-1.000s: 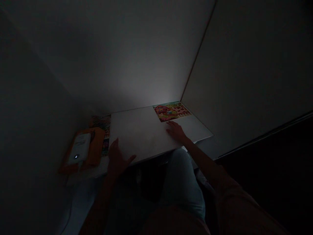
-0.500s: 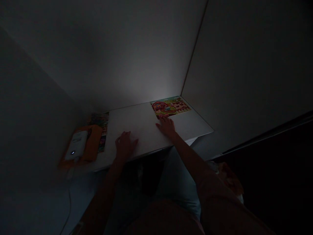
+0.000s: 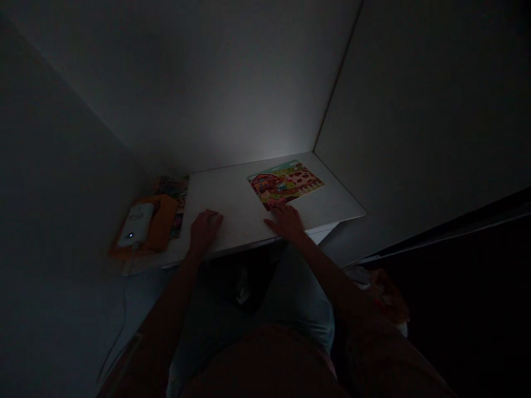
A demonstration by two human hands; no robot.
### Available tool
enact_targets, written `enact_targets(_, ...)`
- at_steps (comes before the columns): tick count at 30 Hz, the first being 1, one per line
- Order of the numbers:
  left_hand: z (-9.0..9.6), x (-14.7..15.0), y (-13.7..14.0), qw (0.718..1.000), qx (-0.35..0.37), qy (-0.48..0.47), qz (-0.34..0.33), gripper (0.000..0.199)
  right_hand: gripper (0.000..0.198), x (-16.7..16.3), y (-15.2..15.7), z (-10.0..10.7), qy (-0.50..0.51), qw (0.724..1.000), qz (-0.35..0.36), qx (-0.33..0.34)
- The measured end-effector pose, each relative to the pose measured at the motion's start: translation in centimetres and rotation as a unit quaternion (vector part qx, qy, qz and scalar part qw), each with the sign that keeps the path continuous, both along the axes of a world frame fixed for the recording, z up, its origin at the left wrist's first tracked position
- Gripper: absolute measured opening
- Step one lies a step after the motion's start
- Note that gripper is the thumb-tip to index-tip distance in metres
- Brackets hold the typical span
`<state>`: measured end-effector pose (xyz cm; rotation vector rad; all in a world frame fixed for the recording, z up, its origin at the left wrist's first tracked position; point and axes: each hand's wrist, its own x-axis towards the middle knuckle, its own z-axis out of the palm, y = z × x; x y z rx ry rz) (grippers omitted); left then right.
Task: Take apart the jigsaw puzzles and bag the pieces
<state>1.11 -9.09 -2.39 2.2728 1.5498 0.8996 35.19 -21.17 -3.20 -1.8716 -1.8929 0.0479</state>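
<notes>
Far to the right of the orange box, across the worktop, lies the farm picture, flat and set at a slant. The right hand reaches its near edge with the thumb held out from the other fingers, a wide, relaxed spread that grips nothing. The left hand rests just to the right of the orange box, its fingers bent; in this gloom I cannot tell how wide they stand or whether anything is under them.

To handle the sheet well, I would keep the right fingertips flat and light near that edge, press evenly, and let any shift come from the whole hand (a thin sheet would probably buckle under one hard fingertip). The left palm could steady the worktop.

Counted up: two hands, one farm picture, one orange box, one white device on top of the box, one cable hanging below it, and at least one dark patterned sheet behind the box, partly covered.
</notes>
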Motion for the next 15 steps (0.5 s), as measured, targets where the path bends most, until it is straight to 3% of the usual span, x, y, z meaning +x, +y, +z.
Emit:
enact_targets(4, 0.2, 0.4, -1.1, 1.000, 0.018, 0.018, 0.002, 0.043, 0.053, -1.1, -3.3, -0.2, -0.020, 0.999, 0.038, 0.013)
enact_targets(9, 0.9, 0.8, -2.4, 0.998, 0.022, 0.052, -0.007, 0.032, 0.052, -1.4, -4.9, 0.1, -0.010, 0.998, 0.067, 0.014)
enact_targets(15, 1.7, 0.6, -2.2, 0.999, 0.026, -0.043, -0.010, 0.021, 0.060, -1.9, -4.8, -0.7, 0.005, 0.998, 0.059, 0.026)
